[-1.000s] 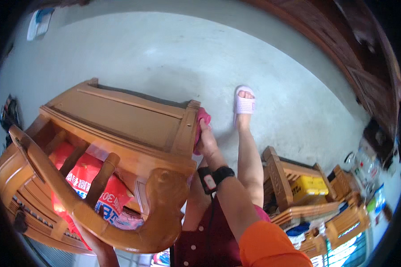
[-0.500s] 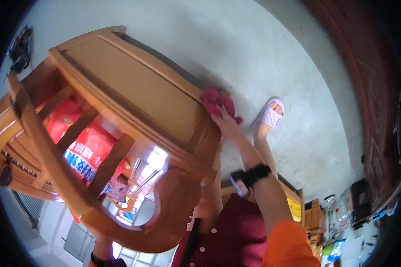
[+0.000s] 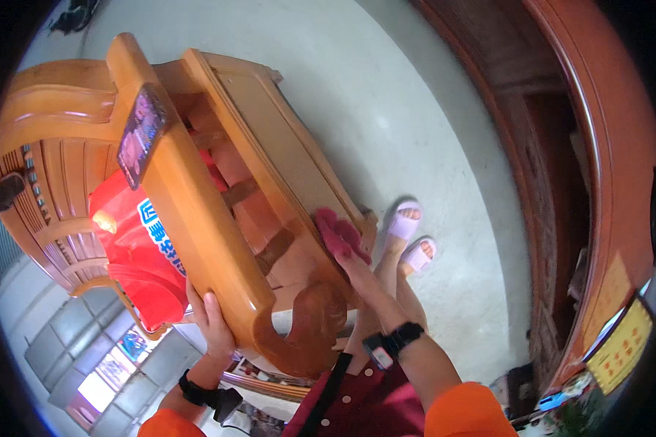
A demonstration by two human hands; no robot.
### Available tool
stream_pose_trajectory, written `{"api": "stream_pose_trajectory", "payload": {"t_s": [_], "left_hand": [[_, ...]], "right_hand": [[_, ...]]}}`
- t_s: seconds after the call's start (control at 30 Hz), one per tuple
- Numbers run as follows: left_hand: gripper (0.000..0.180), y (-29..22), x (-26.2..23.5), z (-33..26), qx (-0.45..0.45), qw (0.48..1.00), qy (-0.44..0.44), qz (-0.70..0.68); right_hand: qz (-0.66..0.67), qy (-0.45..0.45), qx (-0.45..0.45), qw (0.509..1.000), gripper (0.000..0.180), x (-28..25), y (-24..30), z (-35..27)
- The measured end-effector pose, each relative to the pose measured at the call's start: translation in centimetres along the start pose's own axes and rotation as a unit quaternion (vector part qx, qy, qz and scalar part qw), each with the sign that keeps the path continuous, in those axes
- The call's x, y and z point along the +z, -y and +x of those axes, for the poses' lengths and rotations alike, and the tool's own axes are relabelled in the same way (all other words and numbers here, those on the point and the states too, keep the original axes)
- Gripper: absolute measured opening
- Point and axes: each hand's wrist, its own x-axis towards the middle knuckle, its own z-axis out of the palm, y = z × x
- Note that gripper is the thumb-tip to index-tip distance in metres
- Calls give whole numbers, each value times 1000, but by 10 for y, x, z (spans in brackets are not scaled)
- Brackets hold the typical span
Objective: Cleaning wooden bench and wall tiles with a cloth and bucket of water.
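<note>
A glossy wooden armchair [image 3: 189, 189] with a broad armrest fills the left half. My right hand [image 3: 356, 268] is closed on a dark red cloth [image 3: 337, 231] and presses it against the chair's lower side, near the front corner of the tan side panel [image 3: 277, 124]. My left hand [image 3: 213, 329] grips the armrest's inner edge near its front end, thumb toward the top; some of its fingers are hidden. Farther back on the armrest lies a phone [image 3: 140, 138] with a lit screen. A red bag [image 3: 142, 247] rests on the seat, partly behind the armrest.
My feet in lilac slippers [image 3: 403, 222] stand on the pale floor [image 3: 444, 182] beside the chair's front. Along the right runs a large reddish-brown wooden cabinet [image 3: 612, 146], with a yellow printed sheet [image 3: 619, 349] at its near end. A window [image 3: 106, 382] shows at lower left.
The view has shifted, bringing the armrest top, phone and both feet into sight. My right hand has the cloth more flattened on the chair's side. My left hand now shows on the armrest.
</note>
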Motion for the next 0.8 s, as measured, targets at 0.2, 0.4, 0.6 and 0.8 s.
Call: {"api": "stream_pose_trajectory", "payload": {"t_s": [0.2,0.4,0.6,0.8], "left_hand": [[59,5,-2,-3,-26,1000,4,16],[82,3,-15,-16,-95,994,43,44],[101,5,1,-17,-103,990,19,-97],[99,26,-10,-55,-89,992,47,-74]], "right_hand": [[-13,21,51,998,65,7,52,44],[-45,70,-180,980,44,64,212,203],[-101,23,-133,986,62,69,245,372],[-149,31,-104,983,39,22,216,454]]}}
